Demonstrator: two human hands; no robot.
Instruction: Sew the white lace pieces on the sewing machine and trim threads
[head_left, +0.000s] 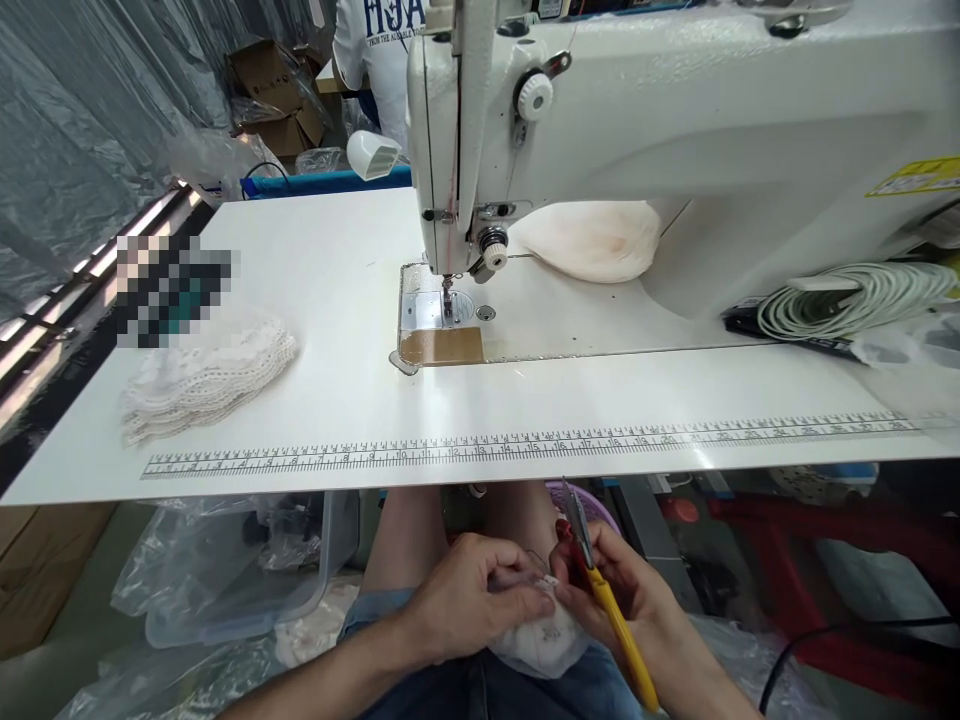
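Over my lap, my left hand is closed on a small white fabric piece, thumb on top and fingers bent. My right hand holds scissors with a yellow handle, their grey blades pointing up toward the table edge. Its thumb and fingertips also meet the fabric's upper right side. Something red shows beside the blades, partly hidden by the fingers. On the table's left, a stack of white lace-edged pieces lies flat.
A white sewing machine stands on the white table, its needle over the metal plate. A pale oval pad lies under its arm. A coiled cord sits at right. Below left is a clear plastic bin. A person is behind.
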